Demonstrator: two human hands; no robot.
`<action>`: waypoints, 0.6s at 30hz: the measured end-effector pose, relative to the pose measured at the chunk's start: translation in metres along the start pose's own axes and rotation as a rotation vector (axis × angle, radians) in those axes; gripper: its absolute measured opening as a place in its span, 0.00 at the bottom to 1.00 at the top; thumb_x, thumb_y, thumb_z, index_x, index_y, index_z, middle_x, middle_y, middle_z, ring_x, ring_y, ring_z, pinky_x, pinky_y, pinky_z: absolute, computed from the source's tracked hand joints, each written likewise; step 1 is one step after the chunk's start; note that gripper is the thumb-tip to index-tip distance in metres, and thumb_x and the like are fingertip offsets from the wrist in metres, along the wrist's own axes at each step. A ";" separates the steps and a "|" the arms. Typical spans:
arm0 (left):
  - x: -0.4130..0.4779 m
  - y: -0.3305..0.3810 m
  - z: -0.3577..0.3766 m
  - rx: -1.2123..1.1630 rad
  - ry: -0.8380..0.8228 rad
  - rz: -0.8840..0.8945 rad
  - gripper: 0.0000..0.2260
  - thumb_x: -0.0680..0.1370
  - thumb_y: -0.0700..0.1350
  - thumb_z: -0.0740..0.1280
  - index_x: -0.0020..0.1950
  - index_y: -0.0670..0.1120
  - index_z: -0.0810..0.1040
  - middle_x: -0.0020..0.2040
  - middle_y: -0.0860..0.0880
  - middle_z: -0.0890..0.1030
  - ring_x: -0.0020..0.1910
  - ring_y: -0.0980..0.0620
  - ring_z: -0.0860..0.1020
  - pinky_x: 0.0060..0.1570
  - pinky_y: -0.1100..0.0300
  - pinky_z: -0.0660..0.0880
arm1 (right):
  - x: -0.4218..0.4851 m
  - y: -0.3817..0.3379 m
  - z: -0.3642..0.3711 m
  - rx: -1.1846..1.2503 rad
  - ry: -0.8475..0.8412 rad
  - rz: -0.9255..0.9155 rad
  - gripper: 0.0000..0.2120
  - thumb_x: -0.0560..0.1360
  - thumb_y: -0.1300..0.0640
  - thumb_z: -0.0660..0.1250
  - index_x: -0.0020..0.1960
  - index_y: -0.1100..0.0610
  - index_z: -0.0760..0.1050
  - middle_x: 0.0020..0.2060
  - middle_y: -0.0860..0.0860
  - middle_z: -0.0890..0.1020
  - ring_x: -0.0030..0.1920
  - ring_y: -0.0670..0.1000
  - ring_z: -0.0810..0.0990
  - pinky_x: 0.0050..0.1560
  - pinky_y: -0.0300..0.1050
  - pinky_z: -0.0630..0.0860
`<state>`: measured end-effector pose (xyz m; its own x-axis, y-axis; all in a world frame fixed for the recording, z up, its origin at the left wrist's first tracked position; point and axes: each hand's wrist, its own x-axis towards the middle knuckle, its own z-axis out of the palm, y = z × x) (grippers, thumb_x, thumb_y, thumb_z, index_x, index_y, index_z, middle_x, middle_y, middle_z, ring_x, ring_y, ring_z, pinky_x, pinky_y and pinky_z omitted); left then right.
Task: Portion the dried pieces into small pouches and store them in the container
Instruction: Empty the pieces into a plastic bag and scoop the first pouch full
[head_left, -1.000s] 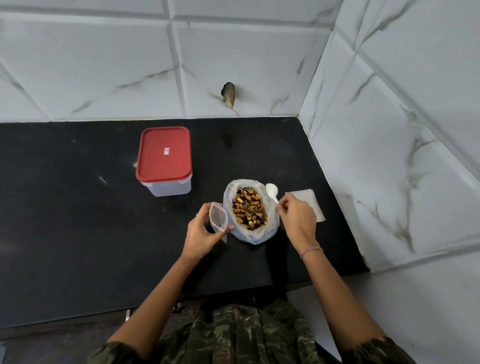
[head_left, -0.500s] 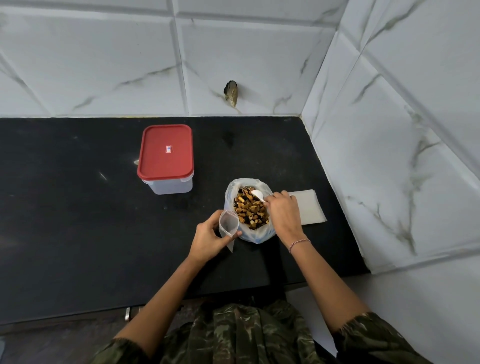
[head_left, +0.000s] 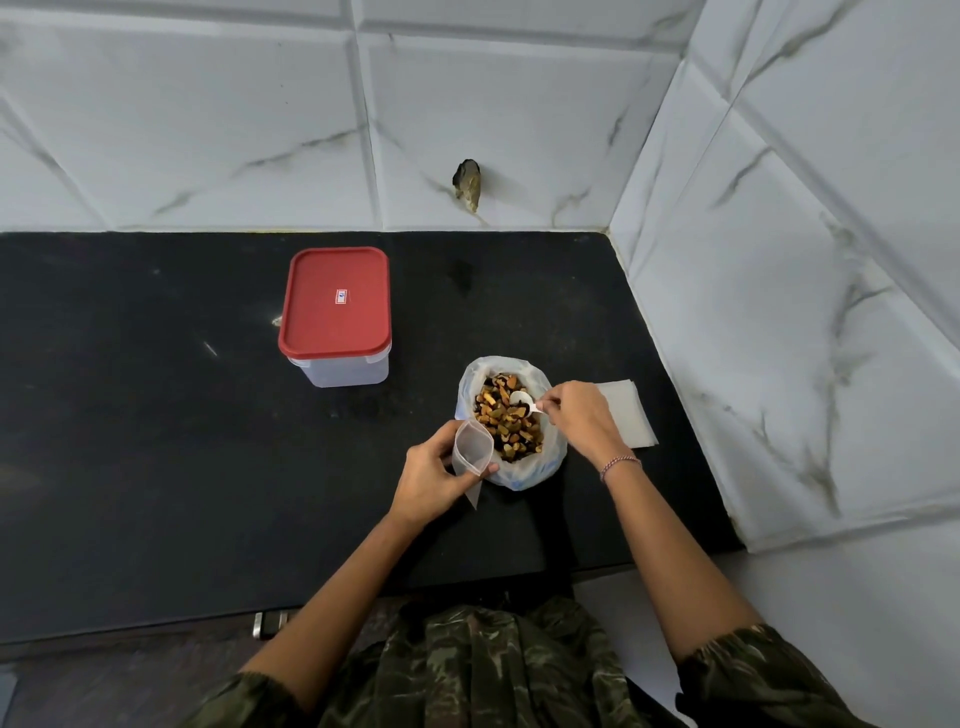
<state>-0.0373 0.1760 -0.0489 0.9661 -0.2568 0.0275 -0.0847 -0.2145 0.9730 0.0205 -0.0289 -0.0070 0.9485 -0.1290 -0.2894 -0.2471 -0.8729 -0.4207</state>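
Step in hand: scooping. My right hand (head_left: 576, 415) pinches the white spoon (head_left: 522, 400), bowl in the dried pieces (head_left: 509, 423) inside the open bag (head_left: 545, 462). My left hand (head_left: 434, 475) grips an open pouch (head_left: 472, 449) just beside. Container (head_left: 337, 317) lidded, apart. Next: lift a level spoonful into the pouch mouth.

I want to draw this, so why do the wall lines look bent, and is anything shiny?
In the head view, the wide-angle lens slants and stretches the wall tiles toward the edges; the light is soft, nothing glares, and shadows barely show on the black counter.
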 end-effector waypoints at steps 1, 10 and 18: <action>0.000 0.000 0.000 0.003 0.002 0.000 0.19 0.70 0.42 0.76 0.59 0.50 0.76 0.54 0.56 0.80 0.55 0.61 0.78 0.52 0.69 0.75 | 0.001 0.000 -0.002 0.010 -0.021 0.009 0.10 0.78 0.55 0.64 0.54 0.57 0.80 0.47 0.52 0.82 0.47 0.49 0.80 0.49 0.43 0.76; -0.001 0.002 0.006 0.012 0.039 -0.017 0.19 0.69 0.44 0.77 0.57 0.53 0.76 0.51 0.58 0.81 0.53 0.63 0.79 0.50 0.70 0.75 | 0.002 0.008 -0.014 0.185 -0.101 0.097 0.11 0.78 0.55 0.65 0.45 0.62 0.81 0.31 0.49 0.78 0.31 0.44 0.73 0.38 0.38 0.70; -0.002 0.004 0.008 0.042 0.043 -0.034 0.19 0.69 0.47 0.77 0.57 0.53 0.76 0.50 0.60 0.81 0.52 0.66 0.78 0.48 0.73 0.75 | 0.004 0.009 -0.021 0.238 -0.186 0.158 0.12 0.77 0.55 0.66 0.35 0.58 0.77 0.30 0.50 0.76 0.32 0.44 0.73 0.39 0.38 0.70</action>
<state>-0.0413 0.1680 -0.0473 0.9780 -0.2084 0.0051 -0.0609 -0.2624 0.9630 0.0263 -0.0470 0.0063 0.8478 -0.1466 -0.5097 -0.4481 -0.7121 -0.5405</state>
